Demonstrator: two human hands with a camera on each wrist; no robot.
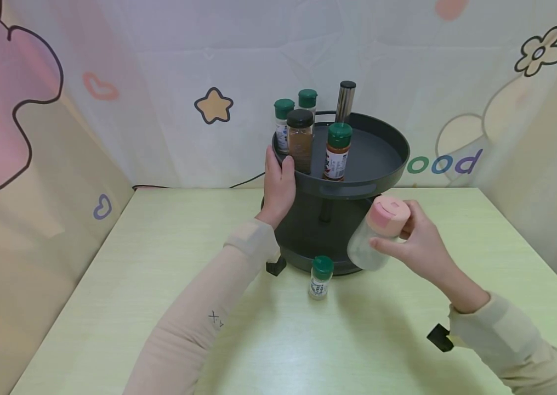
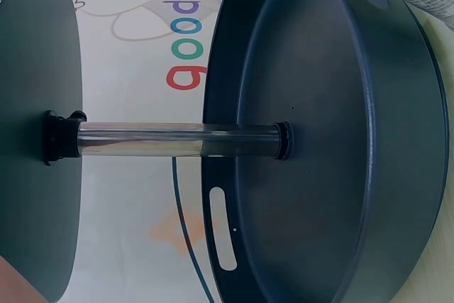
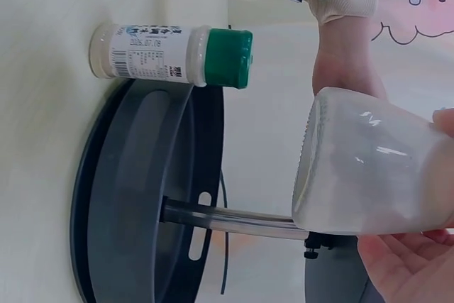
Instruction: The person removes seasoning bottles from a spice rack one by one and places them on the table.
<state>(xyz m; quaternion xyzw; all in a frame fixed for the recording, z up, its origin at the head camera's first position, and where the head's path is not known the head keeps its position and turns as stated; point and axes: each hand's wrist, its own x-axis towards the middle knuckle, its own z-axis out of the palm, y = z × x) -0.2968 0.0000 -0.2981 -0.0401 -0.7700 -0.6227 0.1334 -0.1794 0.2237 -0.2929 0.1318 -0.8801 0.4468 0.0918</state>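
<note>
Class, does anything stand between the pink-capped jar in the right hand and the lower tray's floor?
The lower tray has a raised rim for the jar to clear. The green-capped bottle on the table sits left of the jar, seemingly off its path.

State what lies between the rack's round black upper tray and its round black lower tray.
A shiny metal cylindrical post stands between the round black upper tray and lower tray, shown clearly in the left wrist view.

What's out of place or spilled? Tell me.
One green-capped bottle looks out of place: it stands on the table before the rack, while other bottles sit on its top tray. The jar in the right hand is tilted; no spill or damage shows.
</note>
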